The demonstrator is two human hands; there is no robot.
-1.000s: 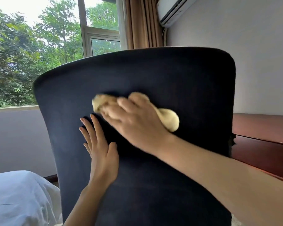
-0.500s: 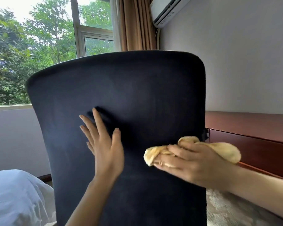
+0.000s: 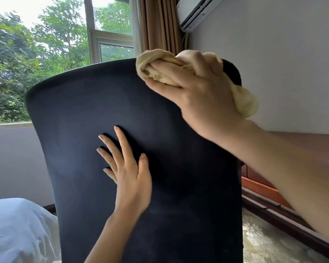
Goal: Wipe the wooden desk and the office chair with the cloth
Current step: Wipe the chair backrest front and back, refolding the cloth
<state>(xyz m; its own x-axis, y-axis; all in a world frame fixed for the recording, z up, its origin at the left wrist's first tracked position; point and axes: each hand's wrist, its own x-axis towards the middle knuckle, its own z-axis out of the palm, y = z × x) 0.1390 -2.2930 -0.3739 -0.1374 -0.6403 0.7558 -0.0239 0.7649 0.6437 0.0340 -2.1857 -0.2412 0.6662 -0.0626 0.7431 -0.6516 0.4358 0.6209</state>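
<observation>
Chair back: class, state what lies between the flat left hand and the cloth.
Head view: only bare dark chair back lies between the left hand and the cloth, which the right hand grips.

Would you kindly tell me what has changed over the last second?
The right hand, gripping the yellow cloth, swept across the chair backrest: middle, down to the right edge, then up to the top right corner. The left hand stayed pressed flat.
</observation>
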